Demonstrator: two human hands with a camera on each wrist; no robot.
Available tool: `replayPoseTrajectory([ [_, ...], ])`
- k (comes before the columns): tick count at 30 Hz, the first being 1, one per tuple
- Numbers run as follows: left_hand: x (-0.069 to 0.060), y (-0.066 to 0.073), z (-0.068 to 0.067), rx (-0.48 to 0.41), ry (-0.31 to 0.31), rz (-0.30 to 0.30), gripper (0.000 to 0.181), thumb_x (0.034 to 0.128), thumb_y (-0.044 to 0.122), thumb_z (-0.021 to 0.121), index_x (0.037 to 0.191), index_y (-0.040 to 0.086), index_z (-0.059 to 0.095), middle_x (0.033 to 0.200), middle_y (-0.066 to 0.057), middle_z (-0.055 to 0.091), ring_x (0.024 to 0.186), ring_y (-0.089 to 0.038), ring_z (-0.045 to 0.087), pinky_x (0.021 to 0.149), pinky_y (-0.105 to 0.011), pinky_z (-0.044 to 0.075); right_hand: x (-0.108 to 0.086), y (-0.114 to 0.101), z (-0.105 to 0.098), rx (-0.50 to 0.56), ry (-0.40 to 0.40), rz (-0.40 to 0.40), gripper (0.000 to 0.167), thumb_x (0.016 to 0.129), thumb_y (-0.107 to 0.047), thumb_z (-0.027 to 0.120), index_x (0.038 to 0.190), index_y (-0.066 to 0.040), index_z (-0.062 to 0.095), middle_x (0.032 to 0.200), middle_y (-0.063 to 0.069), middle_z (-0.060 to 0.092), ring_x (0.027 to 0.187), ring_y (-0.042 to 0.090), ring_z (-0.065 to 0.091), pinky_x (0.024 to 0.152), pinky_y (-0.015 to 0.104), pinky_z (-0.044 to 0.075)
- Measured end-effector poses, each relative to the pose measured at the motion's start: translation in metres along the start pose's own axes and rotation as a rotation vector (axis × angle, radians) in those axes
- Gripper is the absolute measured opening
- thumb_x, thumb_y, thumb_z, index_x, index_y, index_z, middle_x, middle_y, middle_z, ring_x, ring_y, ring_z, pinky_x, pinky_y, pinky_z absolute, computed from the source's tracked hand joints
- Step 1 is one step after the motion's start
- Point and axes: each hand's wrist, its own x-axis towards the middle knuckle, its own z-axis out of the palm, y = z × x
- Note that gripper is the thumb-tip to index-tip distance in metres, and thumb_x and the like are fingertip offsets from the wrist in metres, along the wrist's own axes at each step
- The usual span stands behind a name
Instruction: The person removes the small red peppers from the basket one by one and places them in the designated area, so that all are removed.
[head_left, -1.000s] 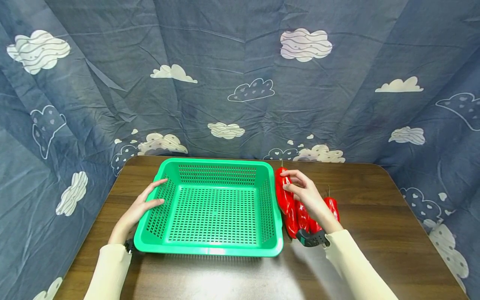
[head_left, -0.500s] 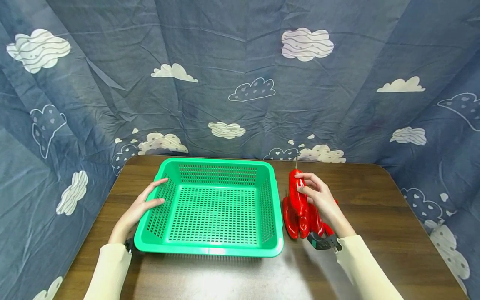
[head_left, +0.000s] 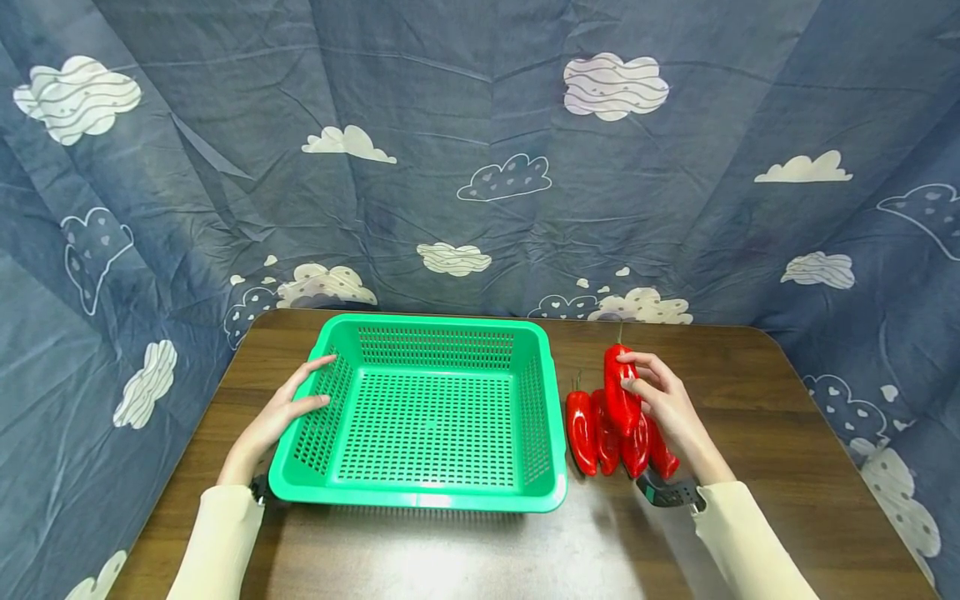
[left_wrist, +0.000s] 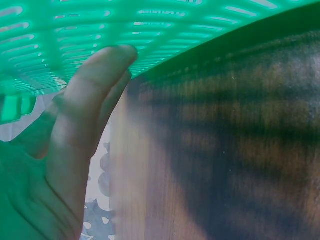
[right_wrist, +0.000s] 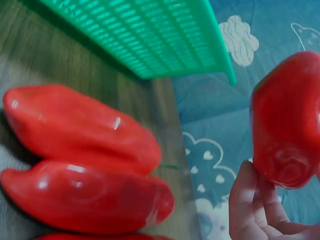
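Observation:
My right hand [head_left: 667, 398] pinches a glossy red pepper [head_left: 620, 387] between thumb and fingers, its thin stem pointing away. The held pepper [right_wrist: 290, 120] hangs above several like red peppers [head_left: 582, 433], which lie side by side right of the basket. At the far left, my left hand [head_left: 279, 414] holds the rim of a green plastic basket [head_left: 420, 501]; thumb and index finger reach over the edge. In the left wrist view, fingers [left_wrist: 85, 105] lie against the basket's slotted outer wall. Nothing lies inside the basket.
The wooden table [head_left: 738, 400] carries everything. Behind it hangs a dark blue curtain [head_left: 495, 242] with white clouds. Two loose peppers [right_wrist: 85, 195] lie close together near the right hand in the right wrist view.
My right hand has carried the held pepper to the right, away from the basket's right side and over the other peppers. The left hand and the basket stay where they were.

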Motion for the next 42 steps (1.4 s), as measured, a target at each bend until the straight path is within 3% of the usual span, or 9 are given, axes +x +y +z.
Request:
replayPoseTrajectory([
  [10,-0.002,0.001,0.001,-0.056,-0.004,-0.040,0.060,0.0964,0.013,0.053,0.151,0.017,0.028,0.158,-0.011,0.006,0.140,-0.035,0.006,0.103,-0.062,0.016,-0.007,0.009,-0.017,-0.013,0.048,-0.015,0.029,0.097,-0.009,0.052,0.125,-0.012,0.054,0.109,-0.005,0.058,0.092,0.009,0.058,0.071,0.028,0.052],
  [18,-0.001,0.001,0.001,-0.036,0.000,-0.031,0.060,0.0963,0.013,0.053,0.151,0.016,0.028,0.158,-0.011,0.007,0.140,-0.035,0.005,0.102,-0.062,0.016,-0.013,0.016,-0.033,0.088,0.042,-0.059,0.028,0.097,-0.003,0.051,0.124,-0.010,0.055,0.108,-0.002,0.059,0.091,0.010,0.060,0.070,0.028,0.054],
  [23,-0.003,0.002,0.001,-0.075,-0.006,-0.050,0.059,0.0971,0.014,0.053,0.151,0.019,0.028,0.158,-0.009,0.005,0.139,-0.033,0.007,0.102,-0.059,0.020,-0.015,0.018,-0.042,0.111,0.068,-0.075,0.029,0.096,-0.001,0.051,0.123,-0.009,0.057,0.108,-0.002,0.060,0.092,0.010,0.059,0.071,0.024,0.052],
  [33,-0.002,0.000,0.001,-0.069,-0.006,-0.060,0.060,0.0970,0.016,0.053,0.151,0.019,0.028,0.158,-0.009,0.005,0.138,-0.035,0.009,0.101,-0.058,0.023,-0.022,0.028,-0.058,0.107,0.120,-0.081,0.029,0.096,0.002,0.049,0.120,-0.010,0.059,0.103,-0.004,0.061,0.089,0.008,0.058,0.069,0.021,0.051],
  [42,-0.002,0.003,0.001,-0.070,-0.004,-0.045,0.061,0.0963,0.014,0.054,0.151,0.017,0.028,0.158,-0.010,0.006,0.140,-0.035,0.005,0.102,-0.062,0.017,-0.028,0.035,-0.068,0.112,0.142,-0.048,0.026,0.096,-0.004,0.052,0.120,-0.012,0.060,0.103,-0.005,0.062,0.087,0.007,0.060,0.067,0.023,0.053],
])
